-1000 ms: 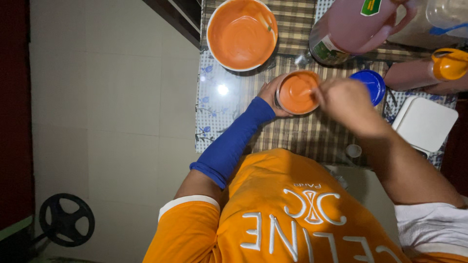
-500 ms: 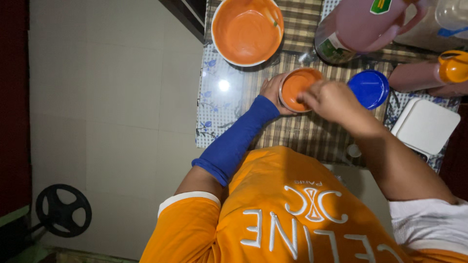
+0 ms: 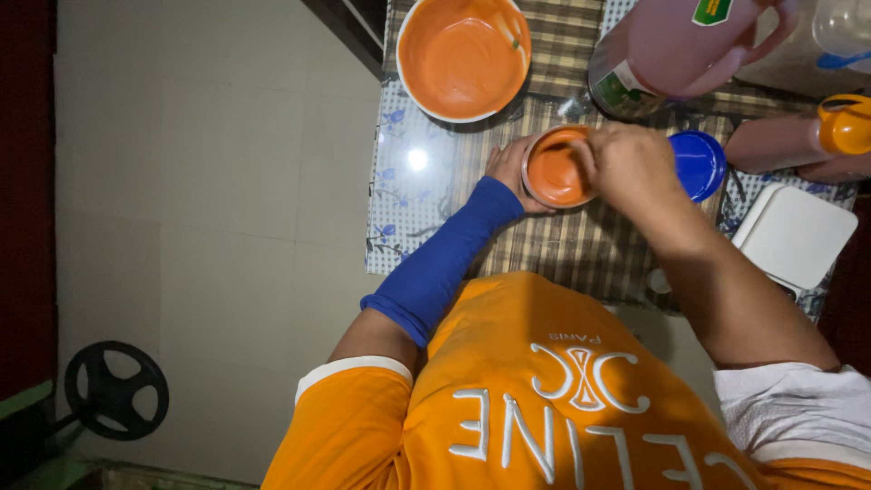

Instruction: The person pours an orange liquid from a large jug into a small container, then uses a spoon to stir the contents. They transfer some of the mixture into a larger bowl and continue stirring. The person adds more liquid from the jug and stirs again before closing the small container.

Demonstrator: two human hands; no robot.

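Observation:
My left hand [image 3: 506,165], below a blue sleeve, wraps the left side of a small orange cup [image 3: 552,171] standing on the table. The cup's inside is coated in orange. My right hand [image 3: 631,161] is bunched over the cup's right rim with its fingertips dipping inside. What the fingers pinch is hidden under the hand. A blue round lid [image 3: 700,163] lies just right of my right hand.
An orange bowl [image 3: 463,54] sits at the back of the checked, glass-topped table [image 3: 417,204]. A pink jug [image 3: 680,45], a pink container with an orange cap [image 3: 789,145] and a white box [image 3: 794,236] stand to the right. On the tiled floor lies a black wheel [image 3: 116,390].
A second ago a thin pale stick ran from my right hand into the cup. The hand has since slid left over the rim and covers it. My left hand has stayed on the cup.

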